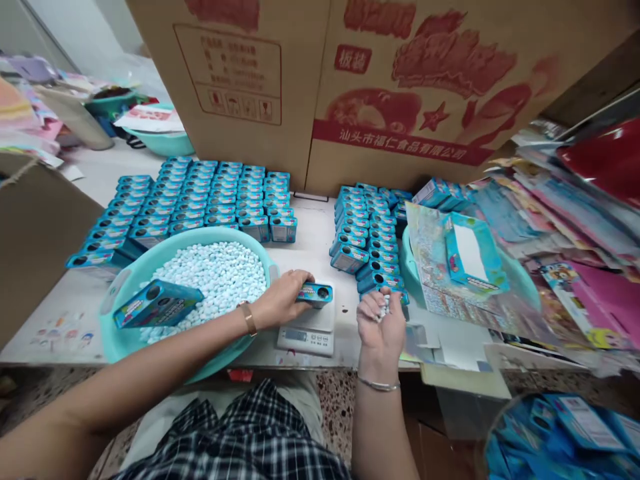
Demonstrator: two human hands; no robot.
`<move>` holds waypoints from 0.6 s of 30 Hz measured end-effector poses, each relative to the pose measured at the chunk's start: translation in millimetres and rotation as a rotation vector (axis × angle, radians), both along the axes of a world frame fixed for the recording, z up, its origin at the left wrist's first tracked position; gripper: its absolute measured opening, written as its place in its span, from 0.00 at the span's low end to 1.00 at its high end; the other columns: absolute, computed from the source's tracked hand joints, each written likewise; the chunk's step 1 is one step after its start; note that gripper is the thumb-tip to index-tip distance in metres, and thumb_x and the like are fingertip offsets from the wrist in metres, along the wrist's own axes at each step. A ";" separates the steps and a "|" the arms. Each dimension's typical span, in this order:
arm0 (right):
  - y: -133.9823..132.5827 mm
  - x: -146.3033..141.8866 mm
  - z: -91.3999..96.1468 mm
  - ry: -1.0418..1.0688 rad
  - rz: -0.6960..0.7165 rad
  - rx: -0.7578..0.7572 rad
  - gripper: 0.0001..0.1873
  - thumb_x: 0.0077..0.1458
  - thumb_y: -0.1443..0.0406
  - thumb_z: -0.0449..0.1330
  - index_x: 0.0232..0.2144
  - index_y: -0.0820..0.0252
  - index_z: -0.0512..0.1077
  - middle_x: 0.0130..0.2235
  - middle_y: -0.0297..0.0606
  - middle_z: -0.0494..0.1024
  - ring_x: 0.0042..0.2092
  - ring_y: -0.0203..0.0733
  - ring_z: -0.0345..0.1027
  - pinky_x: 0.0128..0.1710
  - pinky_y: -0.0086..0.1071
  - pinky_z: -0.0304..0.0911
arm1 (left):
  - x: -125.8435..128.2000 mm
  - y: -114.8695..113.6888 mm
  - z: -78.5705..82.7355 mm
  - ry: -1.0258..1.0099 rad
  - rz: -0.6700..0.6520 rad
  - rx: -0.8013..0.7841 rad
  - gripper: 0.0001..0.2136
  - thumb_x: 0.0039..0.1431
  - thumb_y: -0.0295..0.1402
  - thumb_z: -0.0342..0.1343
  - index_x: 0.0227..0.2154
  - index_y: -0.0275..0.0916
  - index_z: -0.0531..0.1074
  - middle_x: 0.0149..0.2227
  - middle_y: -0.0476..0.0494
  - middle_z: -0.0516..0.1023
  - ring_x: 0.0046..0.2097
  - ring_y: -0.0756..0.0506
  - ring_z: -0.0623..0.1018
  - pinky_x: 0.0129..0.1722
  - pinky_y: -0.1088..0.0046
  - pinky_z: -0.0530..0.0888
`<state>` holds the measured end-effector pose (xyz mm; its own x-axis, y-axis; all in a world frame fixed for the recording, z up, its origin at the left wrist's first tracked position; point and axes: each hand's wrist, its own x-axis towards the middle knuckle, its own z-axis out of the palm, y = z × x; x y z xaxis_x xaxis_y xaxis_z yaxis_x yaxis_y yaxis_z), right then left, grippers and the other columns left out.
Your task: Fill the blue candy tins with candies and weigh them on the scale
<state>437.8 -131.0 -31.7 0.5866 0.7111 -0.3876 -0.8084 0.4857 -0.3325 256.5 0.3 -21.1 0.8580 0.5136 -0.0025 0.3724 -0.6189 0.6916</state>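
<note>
My left hand (pixel 287 295) is closed round the left end of a small blue candy box (pixel 316 292), which is on or just over a white digital scale (pixel 306 339). A round hole shows in the box's top. My right hand (pixel 383 313) is cupped upward, fingers curled round several pale candies (pixel 384 307), to the right of the scale. On the left stands a turquoise basin (pixel 113 333) with many pale blue candies (pixel 215 267) in it. Another blue box (pixel 157 303) lies tilted on top of them.
Rows of blue boxes (pixel 200 197) stand behind the basin, with a second group (pixel 370 233) right of the scale. A large carton (pixel 300 80) blocks the back. Right are another basin (pixel 520 277) and stacked packaging sheets (pixel 545 207); below, a container of blue boxes (pixel 565 440).
</note>
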 end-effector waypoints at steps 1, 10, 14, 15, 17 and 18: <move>3.4 -0.4 2.1 0.017 -0.001 -0.014 0.15 0.64 0.56 0.53 0.29 0.59 0.65 0.19 0.22 0.59 0.18 0.26 0.54 0.17 0.19 0.53 | -1.8 0.5 2.5 -0.001 -0.012 0.007 0.25 0.50 0.32 0.63 0.51 0.38 0.63 0.53 0.35 0.70 0.55 0.36 0.70 0.56 0.55 0.68; 45.4 -14.2 28.0 -0.013 0.068 -0.043 0.20 0.67 0.55 0.45 0.28 0.58 0.64 0.18 0.22 0.56 0.17 0.26 0.50 0.15 0.20 0.47 | -28.9 19.0 31.2 -0.187 0.034 0.039 0.38 0.56 0.42 0.62 0.64 0.42 0.49 0.60 0.32 0.64 0.61 0.36 0.66 0.60 0.52 0.65; 60.8 -26.8 36.4 -0.158 0.038 -0.093 0.17 0.65 0.54 0.50 0.29 0.58 0.65 0.19 0.21 0.56 0.16 0.25 0.47 0.15 0.20 0.44 | -27.5 18.8 27.0 -0.162 0.011 0.019 0.37 0.55 0.40 0.63 0.63 0.42 0.50 0.61 0.32 0.64 0.62 0.36 0.66 0.60 0.52 0.65; 63.3 -29.5 37.1 -0.198 0.027 -0.109 0.16 0.65 0.54 0.51 0.30 0.58 0.65 0.19 0.21 0.56 0.16 0.25 0.47 0.15 0.20 0.45 | -25.7 17.6 25.8 -0.148 -0.002 0.020 0.37 0.55 0.39 0.63 0.63 0.42 0.50 0.61 0.33 0.63 0.62 0.37 0.66 0.61 0.52 0.65; 66.7 -33.9 36.8 -0.274 0.006 -0.138 0.15 0.62 0.53 0.54 0.30 0.57 0.65 0.20 0.21 0.56 0.17 0.25 0.47 0.16 0.21 0.46 | -21.2 14.8 24.4 -0.116 -0.027 0.037 0.36 0.54 0.38 0.63 0.62 0.41 0.52 0.62 0.33 0.63 0.62 0.36 0.65 0.61 0.52 0.65; 67.9 -35.7 36.0 -0.308 0.000 -0.149 0.15 0.61 0.52 0.56 0.30 0.57 0.65 0.20 0.21 0.56 0.17 0.25 0.47 0.16 0.21 0.47 | -18.8 13.4 24.0 -0.098 -0.038 0.050 0.36 0.53 0.38 0.64 0.62 0.40 0.53 0.62 0.33 0.64 0.62 0.36 0.65 0.61 0.52 0.64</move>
<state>402.1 -63.1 4.3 0.6925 0.6599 -0.2916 -0.6588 0.4137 -0.6284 237.7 13.7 2.8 0.8715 0.4784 0.1072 0.2806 -0.6660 0.6912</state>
